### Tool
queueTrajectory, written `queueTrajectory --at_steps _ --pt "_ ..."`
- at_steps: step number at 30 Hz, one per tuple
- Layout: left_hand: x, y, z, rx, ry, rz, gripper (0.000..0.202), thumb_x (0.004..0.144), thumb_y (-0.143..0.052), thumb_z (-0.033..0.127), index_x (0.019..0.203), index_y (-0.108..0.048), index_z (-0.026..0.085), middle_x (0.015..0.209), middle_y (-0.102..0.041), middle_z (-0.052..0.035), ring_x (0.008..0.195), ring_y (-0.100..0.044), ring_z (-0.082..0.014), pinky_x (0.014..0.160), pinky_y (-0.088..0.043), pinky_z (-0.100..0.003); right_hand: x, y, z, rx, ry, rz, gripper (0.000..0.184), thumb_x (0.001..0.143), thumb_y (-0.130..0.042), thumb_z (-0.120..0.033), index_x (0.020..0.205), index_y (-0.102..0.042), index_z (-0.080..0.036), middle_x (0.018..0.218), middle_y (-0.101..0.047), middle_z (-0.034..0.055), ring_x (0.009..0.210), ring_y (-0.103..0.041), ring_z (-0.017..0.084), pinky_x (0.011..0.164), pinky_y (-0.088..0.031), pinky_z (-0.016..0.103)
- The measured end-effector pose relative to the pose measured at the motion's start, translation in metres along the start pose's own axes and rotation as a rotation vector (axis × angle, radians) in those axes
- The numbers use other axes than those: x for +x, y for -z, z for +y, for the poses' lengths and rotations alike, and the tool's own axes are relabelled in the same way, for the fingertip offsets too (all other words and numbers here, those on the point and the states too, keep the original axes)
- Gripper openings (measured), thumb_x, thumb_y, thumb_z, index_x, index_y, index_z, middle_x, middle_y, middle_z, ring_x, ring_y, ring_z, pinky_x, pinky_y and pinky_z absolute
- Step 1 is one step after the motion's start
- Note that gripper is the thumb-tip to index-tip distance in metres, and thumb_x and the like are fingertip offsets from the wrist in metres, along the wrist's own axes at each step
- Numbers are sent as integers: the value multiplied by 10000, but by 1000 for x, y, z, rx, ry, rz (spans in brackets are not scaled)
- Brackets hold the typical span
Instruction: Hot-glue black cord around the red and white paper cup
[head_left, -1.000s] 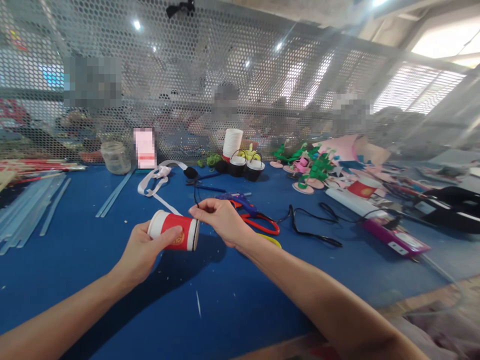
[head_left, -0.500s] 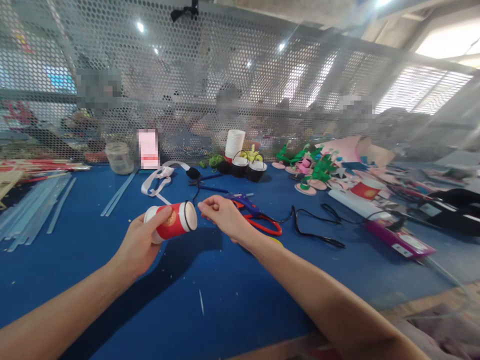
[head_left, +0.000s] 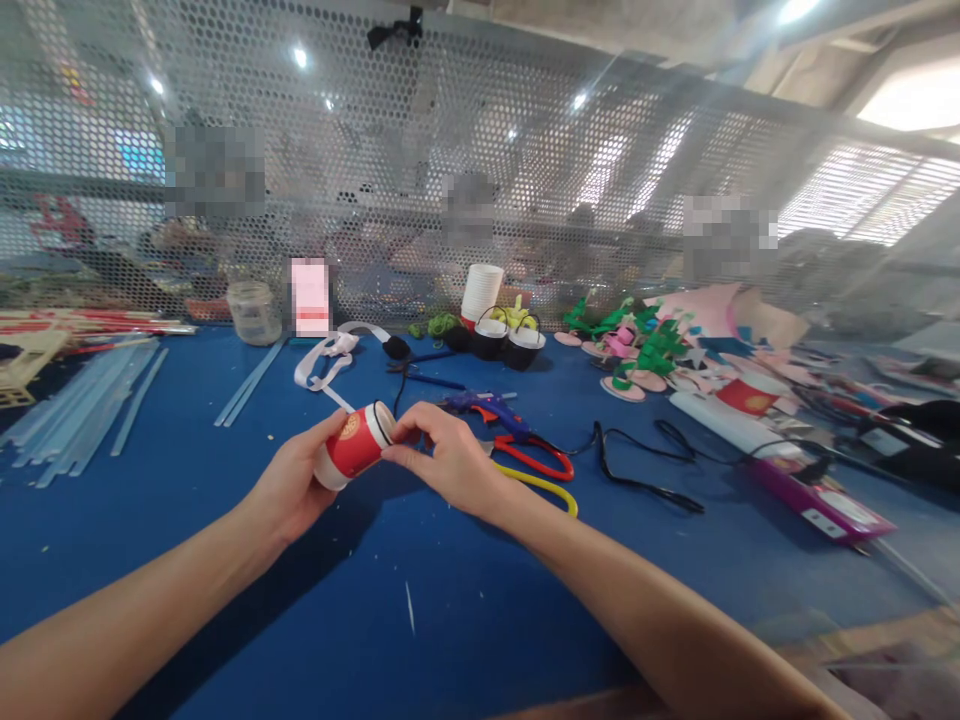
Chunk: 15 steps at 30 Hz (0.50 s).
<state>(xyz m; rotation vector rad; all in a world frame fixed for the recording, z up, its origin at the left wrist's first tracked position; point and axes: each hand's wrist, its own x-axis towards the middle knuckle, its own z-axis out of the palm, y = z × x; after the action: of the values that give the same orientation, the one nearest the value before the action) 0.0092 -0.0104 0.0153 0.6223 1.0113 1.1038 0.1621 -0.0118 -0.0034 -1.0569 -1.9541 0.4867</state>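
Observation:
My left hand [head_left: 296, 490] is wrapped around a red and white paper cup [head_left: 352, 445], held on its side above the blue table [head_left: 225, 590] with its rim pointing right. A thin black cord [head_left: 395, 392] runs around that rim and trails back toward the table. My right hand [head_left: 442, 455] is closed in a pinch at the cup's rim, fingers on the black cord.
Behind my hands lie a blue glue gun [head_left: 480, 403], red and yellow scissors [head_left: 536, 465], a black cable [head_left: 637, 460], white ribbon [head_left: 326, 355] and black-rimmed cups [head_left: 506, 340]. Clear glue sticks [head_left: 82, 410] lie left. Green and pink craft pieces [head_left: 637, 345] sit right. People work behind a mesh screen [head_left: 450, 170].
The cup has tilted so its rim points up and right, and my right hand has come in to touch the rim. The view has shifted slightly left and down.

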Motion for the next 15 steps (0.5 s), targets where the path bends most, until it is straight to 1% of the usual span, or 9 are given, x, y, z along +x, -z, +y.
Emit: queueTrajectory --at_steps 7,10,12,15 --pt "5 4 -2 24 30 -17 174 777 -481 168 717 -624 88 590 -649 -49 466 -575 -112 443 -465 -191 1 2 2 19 36 -72 134 697 -610 -191 645 -486 -184 679 -507 -8 650 -475 113 614 -376 231" --pt "6 5 -2 3 55 -30 186 782 -473 160 703 -622 81 564 -640 -50 439 -564 -107 421 -462 -185 2 3 3 25 66 -91 136 693 -620 -210 656 -491 -184 682 -511 -6 654 -480 116 625 -382 235" --pt "7 6 -1 -20 68 -39 190 784 -464 144 694 -619 79 563 -640 -55 438 -567 -108 423 -469 -186 2 2 5 30 86 -79 139 686 -628 -239 673 -501 -184 692 -519 -1 662 -485 120 625 -386 237" --pt "10 8 -1 -62 82 -53 191 790 -450 125 702 -613 75 613 -653 -74 487 -593 -123 481 -501 -208 2 0 9 18 99 -36 141 698 -615 -276 687 -513 -179 695 -531 13 664 -492 126 615 -394 239"
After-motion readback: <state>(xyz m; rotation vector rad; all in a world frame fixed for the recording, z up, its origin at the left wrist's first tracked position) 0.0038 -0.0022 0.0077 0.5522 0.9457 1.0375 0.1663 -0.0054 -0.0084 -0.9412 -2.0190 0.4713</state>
